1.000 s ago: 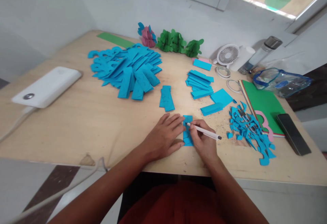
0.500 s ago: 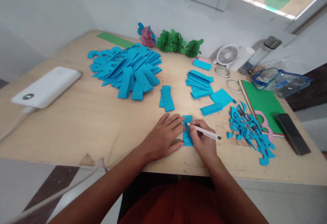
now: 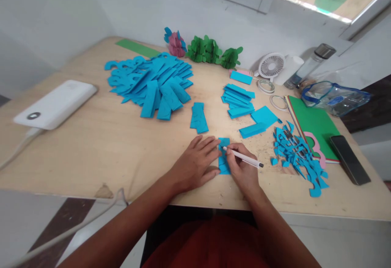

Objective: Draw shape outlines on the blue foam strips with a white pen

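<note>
A folded blue paper strip [image 3: 224, 167] with curved pen lines lies flat near the table's front edge. My left hand [image 3: 197, 163] rests on the table with fingers spread, its fingertips touching the strip's left edge. My right hand [image 3: 243, 167] grips a white pen [image 3: 244, 157], whose tip meets the upper part of the strip. Just behind my left hand lie a few marked blue strips [image 3: 199, 118]. A stack of folded blue strips [image 3: 238, 99] sits farther back, with a wider blue piece [image 3: 265, 117] in front of it.
A big pile of blue cut paper [image 3: 149, 80] spreads at the back left. Blue scraps [image 3: 293, 146] lie to the right, beside green sheets [image 3: 320, 125] and a phone [image 3: 350, 160]. A white power bank [image 3: 56, 104] is at left. A small fan [image 3: 271, 65] stands by the wall.
Almost nothing differs; my left hand stays on the strip's edge and the pen tip has hardly shifted on the paper.
</note>
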{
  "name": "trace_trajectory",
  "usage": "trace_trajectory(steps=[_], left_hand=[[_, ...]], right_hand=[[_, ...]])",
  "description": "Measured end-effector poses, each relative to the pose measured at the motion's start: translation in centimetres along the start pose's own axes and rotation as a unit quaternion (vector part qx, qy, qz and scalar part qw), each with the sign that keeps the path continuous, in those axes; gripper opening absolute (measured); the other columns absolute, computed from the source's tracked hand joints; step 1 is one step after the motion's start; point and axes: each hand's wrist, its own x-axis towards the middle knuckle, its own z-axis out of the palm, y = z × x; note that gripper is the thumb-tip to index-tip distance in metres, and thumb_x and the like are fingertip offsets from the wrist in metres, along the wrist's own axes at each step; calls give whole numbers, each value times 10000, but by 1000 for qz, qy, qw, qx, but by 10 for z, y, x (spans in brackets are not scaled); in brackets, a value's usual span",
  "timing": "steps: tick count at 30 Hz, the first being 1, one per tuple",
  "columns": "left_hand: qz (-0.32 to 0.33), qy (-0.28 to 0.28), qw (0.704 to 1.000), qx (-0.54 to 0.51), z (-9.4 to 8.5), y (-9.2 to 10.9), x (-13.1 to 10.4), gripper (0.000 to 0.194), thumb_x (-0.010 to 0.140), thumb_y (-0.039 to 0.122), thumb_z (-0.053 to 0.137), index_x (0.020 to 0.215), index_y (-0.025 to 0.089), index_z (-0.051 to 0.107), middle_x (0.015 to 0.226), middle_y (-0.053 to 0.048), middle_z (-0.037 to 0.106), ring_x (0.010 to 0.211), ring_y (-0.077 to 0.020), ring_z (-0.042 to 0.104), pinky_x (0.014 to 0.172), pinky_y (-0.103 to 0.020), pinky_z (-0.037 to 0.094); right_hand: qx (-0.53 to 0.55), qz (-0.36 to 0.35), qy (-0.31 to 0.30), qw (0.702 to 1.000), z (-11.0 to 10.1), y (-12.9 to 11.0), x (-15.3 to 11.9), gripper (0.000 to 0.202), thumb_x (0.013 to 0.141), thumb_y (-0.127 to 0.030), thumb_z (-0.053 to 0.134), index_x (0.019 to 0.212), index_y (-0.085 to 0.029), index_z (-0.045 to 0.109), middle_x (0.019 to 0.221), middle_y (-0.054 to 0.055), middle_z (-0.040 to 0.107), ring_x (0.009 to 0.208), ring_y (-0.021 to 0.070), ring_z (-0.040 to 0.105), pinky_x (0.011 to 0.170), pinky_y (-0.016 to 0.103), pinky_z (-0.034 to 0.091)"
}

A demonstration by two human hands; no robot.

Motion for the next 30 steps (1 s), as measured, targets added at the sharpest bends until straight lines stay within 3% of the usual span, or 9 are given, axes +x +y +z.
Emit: trace_trajectory(steps=[15,30], left_hand=[[-6,-6,1000,1,1,1,0,458,892,364,577,1298,155,543,1470,-148,485,1407,-324,368,1167,-559,251],[-3,0,1000,1,1,0,0,431,895,378,565,1270,167,555,1457,-147,498,1402,-323,374,1164,-561,258]], right_hand=[[-12,-29,-13,999,-1,2,0,133,900,-268,526,901,-213,647,793,21,698,661,152,614,621,266,480],[-26,-22,11,999,0,1,-1,122,886,-265,533,852,-211,637,709,2,671,567,133,566,523,249,424]])
